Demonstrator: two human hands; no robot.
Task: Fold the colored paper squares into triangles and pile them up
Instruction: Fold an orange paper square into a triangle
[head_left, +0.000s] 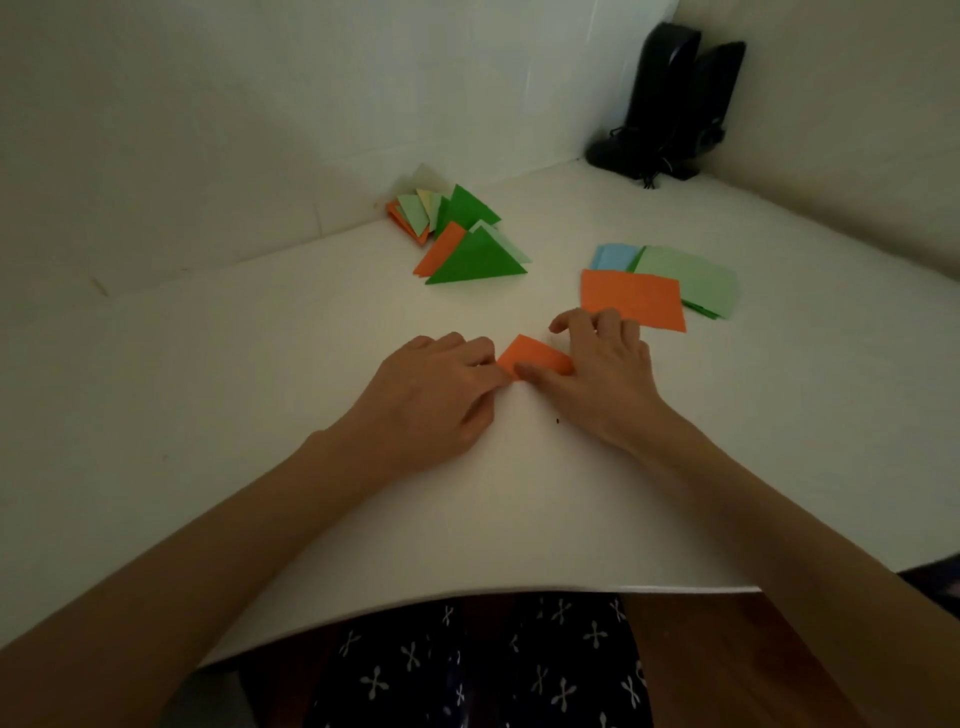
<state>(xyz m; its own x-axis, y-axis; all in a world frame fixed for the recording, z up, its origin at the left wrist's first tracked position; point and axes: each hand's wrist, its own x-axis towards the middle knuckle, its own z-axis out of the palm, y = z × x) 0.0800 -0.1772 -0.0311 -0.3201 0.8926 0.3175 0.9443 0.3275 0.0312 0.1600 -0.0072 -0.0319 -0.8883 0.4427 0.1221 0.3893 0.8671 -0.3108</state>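
An orange paper lies folded on the white table between my two hands. My left hand pinches its left corner with curled fingers. From the right, my right hand presses on the paper, its thumb lying along the near edge and its fingers bent over the right side. Behind them, a pile of folded triangles in green, orange, pale green and yellow lies spread out. To the right sits a stack of flat squares with an orange sheet on top, over pale green and blue ones.
Two black speakers with cables stand in the far right corner against the white walls. The table's near edge runs just above my lap. A small dark speck lies near my right wrist.
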